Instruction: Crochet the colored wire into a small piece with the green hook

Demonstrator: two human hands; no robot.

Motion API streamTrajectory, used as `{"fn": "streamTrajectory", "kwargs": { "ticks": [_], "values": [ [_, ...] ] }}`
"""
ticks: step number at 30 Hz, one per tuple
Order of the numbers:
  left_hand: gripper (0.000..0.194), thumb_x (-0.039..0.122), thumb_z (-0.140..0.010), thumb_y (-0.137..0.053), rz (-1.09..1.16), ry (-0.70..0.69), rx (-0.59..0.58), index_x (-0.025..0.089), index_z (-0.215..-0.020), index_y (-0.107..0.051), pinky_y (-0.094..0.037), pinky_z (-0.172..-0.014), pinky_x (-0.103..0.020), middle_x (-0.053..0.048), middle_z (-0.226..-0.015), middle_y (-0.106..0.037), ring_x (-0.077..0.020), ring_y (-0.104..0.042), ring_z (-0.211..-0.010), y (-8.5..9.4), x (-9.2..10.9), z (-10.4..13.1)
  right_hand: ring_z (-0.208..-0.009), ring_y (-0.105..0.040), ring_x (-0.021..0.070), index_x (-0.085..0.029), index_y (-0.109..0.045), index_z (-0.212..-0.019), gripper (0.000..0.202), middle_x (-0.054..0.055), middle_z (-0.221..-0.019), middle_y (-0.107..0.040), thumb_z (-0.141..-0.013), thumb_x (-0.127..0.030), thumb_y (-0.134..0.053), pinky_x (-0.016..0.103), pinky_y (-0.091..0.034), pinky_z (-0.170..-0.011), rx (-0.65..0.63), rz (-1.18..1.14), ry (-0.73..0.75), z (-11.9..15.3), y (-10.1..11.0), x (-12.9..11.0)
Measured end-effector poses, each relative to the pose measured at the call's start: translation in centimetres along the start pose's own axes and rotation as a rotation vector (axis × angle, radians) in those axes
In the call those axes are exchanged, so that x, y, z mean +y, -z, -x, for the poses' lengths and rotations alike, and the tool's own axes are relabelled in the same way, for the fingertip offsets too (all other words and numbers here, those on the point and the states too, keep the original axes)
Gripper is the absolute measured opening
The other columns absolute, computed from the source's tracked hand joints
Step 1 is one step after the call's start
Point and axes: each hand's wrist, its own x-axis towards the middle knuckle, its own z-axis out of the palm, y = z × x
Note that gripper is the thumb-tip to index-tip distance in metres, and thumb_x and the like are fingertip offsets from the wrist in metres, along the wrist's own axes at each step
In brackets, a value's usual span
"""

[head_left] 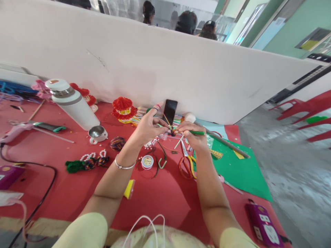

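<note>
My left hand (150,127) pinches a small piece of dark multicoloured crochet work (173,132), with a strand of yarn running up over the raised index finger. My right hand (195,136) is closed around a green-handled crochet hook (197,133), its tip meeting the piece between both hands. A ball of dark variegated yarn (117,143) lies left of my left forearm. Below my right hand are scissors (186,163) with red and yellow handles. A spool of clear thread (147,162) sits between my forearms. Behind the work leans a black phone (170,109).
A white bottle (73,105) and a metal-lined cup (98,134) stand at left, near a pink glue gun (15,132). Finished yarn pieces with beads (89,162) lie closer. At right are a green sheet (240,172), a stick (227,143) and a purple power strip (264,224). A white partition (207,75) rises behind.
</note>
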Motion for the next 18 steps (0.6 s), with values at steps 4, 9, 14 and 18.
{"fn": "streamTrajectory", "kwargs": {
  "ticks": [4,9,14,18],
  "values": [
    [0.116,0.012,-0.068,-0.087,-0.033,-0.021,0.018,0.014,-0.172,-0.036,-0.056,-0.058,-0.027,-0.004,-0.081,-0.079,-0.0198,-0.076,-0.07,0.0,0.1,0.0,-0.092,-0.08,0.0218,-0.035,-0.089,-0.099,0.009,0.002,-0.096,-0.087,-0.096,-0.04,-0.082,0.041,-0.066,-0.085,-0.031,0.081,-0.015,-0.2,-0.3,-1.1],
    [0.114,0.011,-0.068,-0.084,-0.078,-0.025,0.046,0.014,-0.172,-0.037,-0.05,-0.053,-0.024,-0.003,-0.078,-0.079,-0.0164,-0.072,-0.063,-0.2,0.2,0.0,-0.092,-0.079,0.0216,-0.034,-0.09,-0.099,0.012,0.003,-0.097,-0.086,-0.095,-0.043,-0.083,0.04,-0.065,-0.084,0.003,0.134,-0.002,-0.3,-0.6,-1.8],
    [0.114,0.012,-0.068,-0.084,-0.075,-0.016,0.056,0.011,-0.172,-0.036,-0.044,-0.051,-0.022,-0.002,-0.077,-0.078,-0.0124,-0.066,-0.057,-0.3,0.7,0.1,-0.092,-0.079,0.0208,-0.033,-0.09,-0.099,0.012,0.003,-0.095,-0.086,-0.096,-0.041,-0.082,0.038,-0.065,-0.083,0.0,0.148,0.011,-0.4,-0.6,-1.9],
    [0.117,0.011,-0.068,-0.084,-0.082,-0.022,0.063,0.009,-0.173,-0.034,-0.042,-0.05,-0.022,-0.001,-0.076,-0.078,-0.0113,-0.064,-0.055,-0.2,0.8,0.2,-0.092,-0.08,0.0209,-0.033,-0.09,-0.1,0.011,0.004,-0.097,-0.086,-0.097,-0.039,-0.081,0.038,-0.066,-0.083,-0.001,0.166,0.012,-0.4,-0.7,-2.2]
  ]
}}
